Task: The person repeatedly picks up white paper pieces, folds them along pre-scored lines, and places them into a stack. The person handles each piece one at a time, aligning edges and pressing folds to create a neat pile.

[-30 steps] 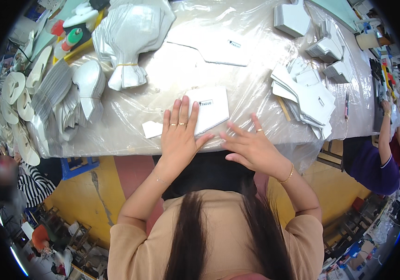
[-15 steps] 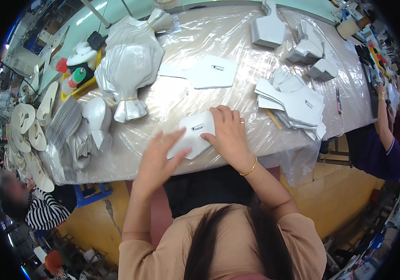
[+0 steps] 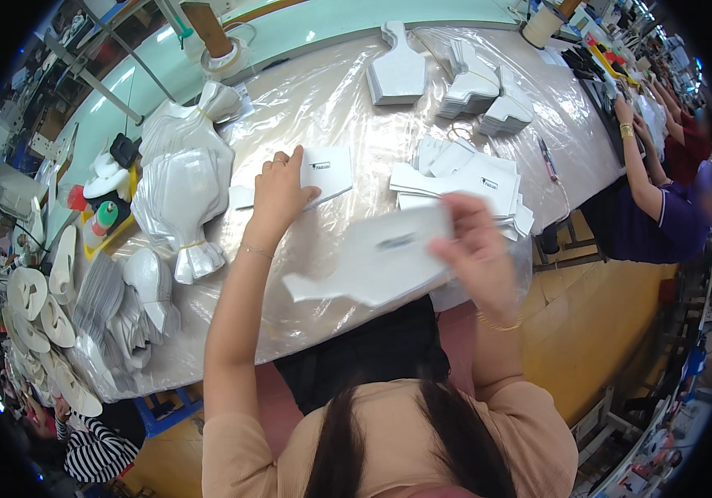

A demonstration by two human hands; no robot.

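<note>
My right hand (image 3: 484,257), blurred by motion, pinches the wide end of a white paddle-shaped panel (image 3: 364,261) with a small dark printed mark. This panel is raised above the table's front edge, its narrow end toward the left. Farther off, my left hand (image 3: 281,191) lies across a second white panel (image 3: 335,166) of the same kind, flat on the table. Its fingers stretch over the panel's middle and its thumb points right; part of the panel is hidden beneath it. To the right sits a loose, fanned pile of similar marked panels (image 3: 455,187).
Banded white panel stacks (image 3: 181,191) and cream sole-shaped pieces (image 3: 32,290) crowd the left. A yellow tray (image 3: 111,232) holds bottles. Neat white stacks (image 3: 397,70) stand at the back. A pen-like tool (image 3: 548,159) lies right, near a co-worker in purple (image 3: 655,220).
My right hand has lifted the near panel and moved right with it. My left hand has left that panel and reached forward onto the farther one. The view has shifted.
</note>
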